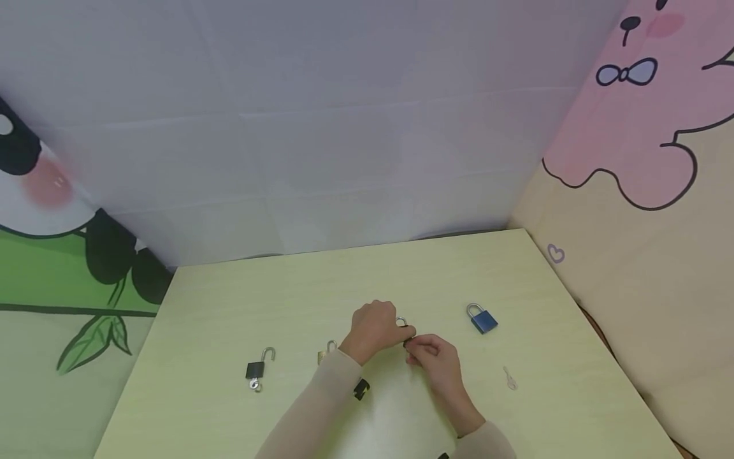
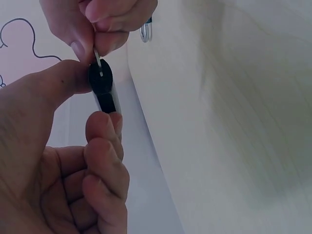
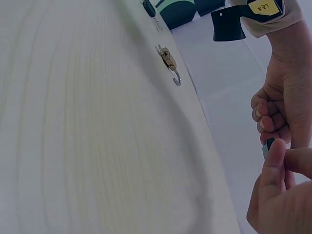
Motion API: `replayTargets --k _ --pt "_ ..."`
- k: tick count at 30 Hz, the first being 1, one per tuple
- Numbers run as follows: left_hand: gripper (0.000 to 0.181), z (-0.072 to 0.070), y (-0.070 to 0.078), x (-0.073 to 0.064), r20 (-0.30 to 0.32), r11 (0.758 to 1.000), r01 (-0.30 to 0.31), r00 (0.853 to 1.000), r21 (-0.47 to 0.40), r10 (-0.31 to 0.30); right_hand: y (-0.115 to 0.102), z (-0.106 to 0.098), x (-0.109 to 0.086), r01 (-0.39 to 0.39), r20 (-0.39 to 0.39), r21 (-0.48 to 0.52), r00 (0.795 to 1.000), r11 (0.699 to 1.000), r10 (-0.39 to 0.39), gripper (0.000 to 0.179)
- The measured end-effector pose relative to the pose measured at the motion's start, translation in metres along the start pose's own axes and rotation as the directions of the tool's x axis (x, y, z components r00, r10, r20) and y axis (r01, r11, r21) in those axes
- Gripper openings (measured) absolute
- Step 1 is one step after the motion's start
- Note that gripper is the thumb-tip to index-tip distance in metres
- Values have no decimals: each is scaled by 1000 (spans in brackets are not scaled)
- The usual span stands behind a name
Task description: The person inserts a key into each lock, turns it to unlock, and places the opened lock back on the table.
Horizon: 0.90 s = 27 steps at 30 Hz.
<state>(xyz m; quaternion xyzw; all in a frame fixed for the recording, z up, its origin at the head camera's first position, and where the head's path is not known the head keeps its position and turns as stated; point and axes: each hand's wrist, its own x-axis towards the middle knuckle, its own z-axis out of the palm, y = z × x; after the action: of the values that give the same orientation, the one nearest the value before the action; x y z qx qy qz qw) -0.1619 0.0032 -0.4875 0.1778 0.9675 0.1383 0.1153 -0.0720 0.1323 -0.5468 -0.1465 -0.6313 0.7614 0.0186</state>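
Observation:
Above the middle of the table, my left hand (image 1: 375,325) grips a small black padlock (image 2: 101,80) between thumb and fingers. Its silver shackle (image 1: 401,320) shows past the hand in the head view; whether it is closed is hidden. My right hand (image 1: 438,363) pinches a thin key (image 2: 97,55) at the padlock's end face. The key's tip meets the keyhole; how deep it sits I cannot tell. Nearest to the left forearm is a brass padlock (image 3: 168,58) with a raised, open shackle, partly covered by the sleeve in the head view.
On the table's left lies another black padlock (image 1: 255,370) with its shackle open and keys at its base. A blue padlock (image 1: 484,322) lies on the right, and a loose key (image 1: 511,380) nearer the front. A pale wall (image 1: 344,159) stands behind the table.

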Motion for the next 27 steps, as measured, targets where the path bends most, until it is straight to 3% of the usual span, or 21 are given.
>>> replayTargets --k 9,12,18,27 --pt "47 0 -1 -2 -37 1000 0 999 -24 0 6 9 -3 -22 -69 110 997 994 30 19" --pt "47 -1 -3 -3 -33 1000 9 999 -29 -10 8 10 -4 -54 -35 95 998 994 57 16" --pt "47 -1 -5 -3 -28 1000 10 1000 -23 -10 6 11 -5 -89 83 60 993 994 83 28" --pt "47 0 -7 -4 -56 998 -48 997 -45 46 5 16 -6 -141 132 176 984 974 118 25"
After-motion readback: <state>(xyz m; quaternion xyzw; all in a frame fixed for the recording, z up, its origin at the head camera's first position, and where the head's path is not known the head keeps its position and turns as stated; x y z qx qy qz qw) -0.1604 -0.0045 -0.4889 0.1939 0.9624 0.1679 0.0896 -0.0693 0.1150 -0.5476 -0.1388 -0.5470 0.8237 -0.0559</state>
